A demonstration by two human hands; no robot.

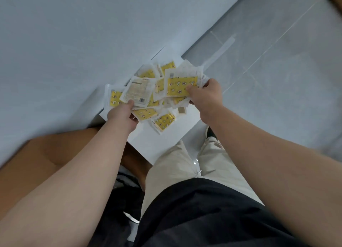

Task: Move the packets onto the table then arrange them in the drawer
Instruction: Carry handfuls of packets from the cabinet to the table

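A loose bunch of several small packets, white-edged with yellow patterned fronts, is held between both hands over the open white drawer. My left hand grips the bunch's left side, thumb on a packet that shows its printed back. My right hand pinches the right side, thumb on a yellow packet. A few packets hang or lie at the bottom of the bunch; whether they rest on the drawer floor I cannot tell.
The pale grey table top fills the upper left, its edge running diagonally past the drawer. A brown wooden seat is at lower left. Grey tiled floor lies to the right. My legs and a shoe stand beside the drawer.
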